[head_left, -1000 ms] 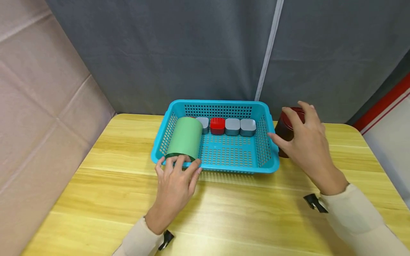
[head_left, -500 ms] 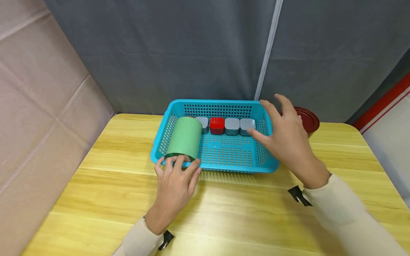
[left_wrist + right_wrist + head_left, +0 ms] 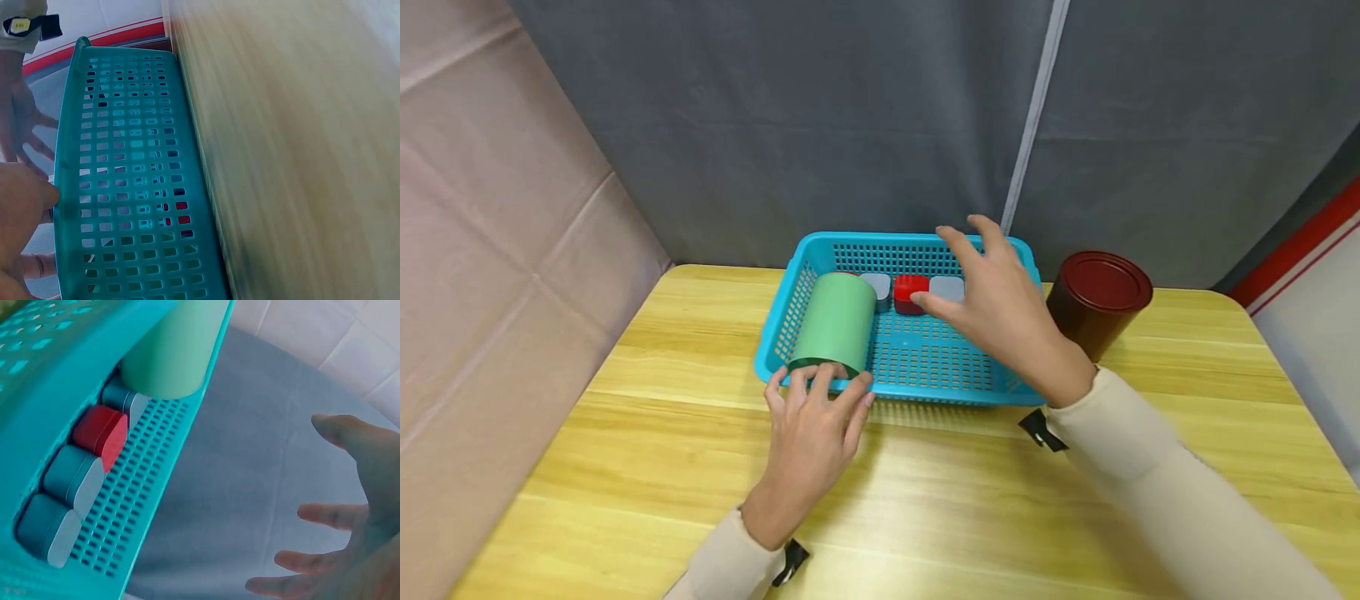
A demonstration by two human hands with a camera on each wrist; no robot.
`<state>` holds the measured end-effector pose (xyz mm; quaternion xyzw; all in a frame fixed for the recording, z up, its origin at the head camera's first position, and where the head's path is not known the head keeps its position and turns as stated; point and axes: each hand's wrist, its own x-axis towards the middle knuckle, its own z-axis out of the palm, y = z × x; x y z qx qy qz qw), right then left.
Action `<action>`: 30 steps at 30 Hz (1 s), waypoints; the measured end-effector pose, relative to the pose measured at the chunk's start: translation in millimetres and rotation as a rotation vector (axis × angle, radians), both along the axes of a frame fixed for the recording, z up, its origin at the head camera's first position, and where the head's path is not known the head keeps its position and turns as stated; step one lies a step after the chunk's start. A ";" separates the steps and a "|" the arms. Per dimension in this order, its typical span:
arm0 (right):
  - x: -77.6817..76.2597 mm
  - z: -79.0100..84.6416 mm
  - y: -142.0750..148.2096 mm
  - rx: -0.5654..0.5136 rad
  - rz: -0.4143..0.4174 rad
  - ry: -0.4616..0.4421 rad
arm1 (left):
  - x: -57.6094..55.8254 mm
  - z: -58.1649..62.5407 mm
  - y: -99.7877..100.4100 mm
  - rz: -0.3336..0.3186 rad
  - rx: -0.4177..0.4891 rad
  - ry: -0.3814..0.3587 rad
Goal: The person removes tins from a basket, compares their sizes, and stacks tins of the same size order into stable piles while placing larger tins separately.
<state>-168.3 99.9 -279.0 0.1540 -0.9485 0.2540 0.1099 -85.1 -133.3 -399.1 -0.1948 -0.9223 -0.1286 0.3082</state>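
Wooden table (image 3: 625,433): supports the full layout.

Perforated plastic basket (image 3: 925,393): stands on the table against the grey curtain (image 3: 880,150). Expected handling: light when bare, thin-walled and slightly flexible, smooth at the lip; its loose contents would probably slide if it were tilted. Recommended hold: the rolled rim at both short ends. Appearance: glossy turquoise, rectangular, rounded corners, rows of small slots in walls and floor.

Dark red canister (image 3: 1097,307): upright on the table, just right of the basket, lidded. Likely rigid; best taken around the body.

Green cylinder (image 3: 837,321): inside the basket at its left end, apparently on its side. Likely stiff and prone to roll; grasp across the barrel. Matte pale green, darker at the near end.

Left hand (image 3: 808,433): fingers hooked over the near rim, clamped on it beside the cylinder.

Right hand (image 3: 1003,304): above the basket, thumb and fingers apart, nothing held.

Rounded boxes, smallest: one red box (image 3: 911,293) among grey-topped boxes (image 3: 70,475), in a row along the far wall. Probably light; pinch by opposite sides.
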 end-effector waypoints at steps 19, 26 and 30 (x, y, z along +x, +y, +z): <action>-28.3 -8.5 -67.2 0.065 0.070 -0.248 | 1.6 0.4 1.0 0.007 -0.011 -0.003; -35.1 -15.4 -96.0 0.152 0.095 -0.298 | 0.6 -0.1 2.5 0.004 -0.015 0.007; -37.7 -17.9 -108.6 0.204 0.116 -0.337 | 0.4 -0.6 2.8 0.002 -0.019 0.009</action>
